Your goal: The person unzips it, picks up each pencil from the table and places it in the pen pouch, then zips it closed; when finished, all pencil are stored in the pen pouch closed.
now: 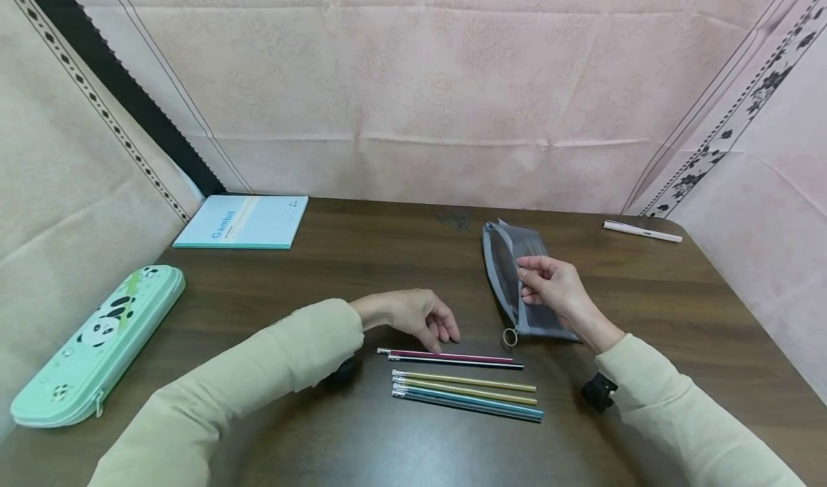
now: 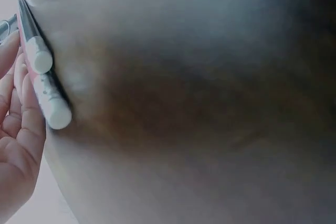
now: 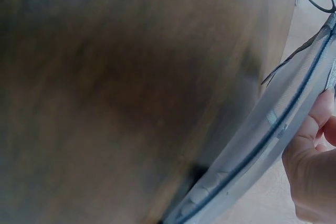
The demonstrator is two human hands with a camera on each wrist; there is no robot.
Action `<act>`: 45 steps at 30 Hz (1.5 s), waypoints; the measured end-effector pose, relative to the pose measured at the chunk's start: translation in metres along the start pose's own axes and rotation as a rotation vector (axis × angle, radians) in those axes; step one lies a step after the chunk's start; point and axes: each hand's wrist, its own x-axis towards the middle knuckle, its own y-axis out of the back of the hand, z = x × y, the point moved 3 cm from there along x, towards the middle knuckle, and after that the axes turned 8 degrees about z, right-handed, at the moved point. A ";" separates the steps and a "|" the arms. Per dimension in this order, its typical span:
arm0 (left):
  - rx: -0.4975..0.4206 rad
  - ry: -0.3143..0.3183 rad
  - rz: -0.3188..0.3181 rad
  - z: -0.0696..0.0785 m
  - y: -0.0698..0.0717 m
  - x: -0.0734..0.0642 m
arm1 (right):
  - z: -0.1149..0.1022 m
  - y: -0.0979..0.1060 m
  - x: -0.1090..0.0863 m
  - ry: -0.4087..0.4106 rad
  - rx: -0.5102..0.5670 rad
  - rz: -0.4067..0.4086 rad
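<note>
My left hand (image 1: 423, 319) is over the back of a row of pencils, fingers loosely bent and fingertips right at a maroon pencil (image 1: 452, 356). A black pencil (image 1: 465, 362) lies alongside it. Nearer to me are gold pencils (image 1: 472, 381) and teal pencils (image 1: 478, 406). White eraser ends (image 2: 56, 111) appear beside the left fingers in the left wrist view. With thumb and fingers, my right hand (image 1: 555, 286) pinches the edge of a grey zippered pencil pouch (image 1: 549, 322). The pouch's mouth gapes to the left, its zipper ring (image 1: 510, 337) hanging at the front corner.
A mint panda pencil case (image 1: 97, 350) lies at the left edge of the wooden table (image 1: 310, 444). Behind it is a light-blue notebook (image 1: 242, 221). A white pen (image 1: 642, 231) sits at the back right. Pale cloth (image 1: 413, 77) walls off the back and sides.
</note>
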 end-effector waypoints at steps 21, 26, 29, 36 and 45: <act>0.181 -0.089 0.021 0.007 -0.002 -0.002 | -0.001 0.000 -0.001 0.001 0.006 -0.006; 0.243 -0.110 0.013 0.012 0.000 -0.003 | 0.000 0.000 -0.001 -0.002 0.001 0.004; 0.263 -0.115 -0.023 0.012 0.005 -0.005 | 0.000 0.000 0.000 -0.010 -0.002 0.007; 0.063 -0.033 -0.026 0.009 0.028 -0.005 | -0.002 0.001 -0.001 -0.017 -0.020 0.012; -0.384 0.194 0.231 -0.001 0.032 0.026 | -0.003 -0.001 -0.001 -0.015 0.008 0.008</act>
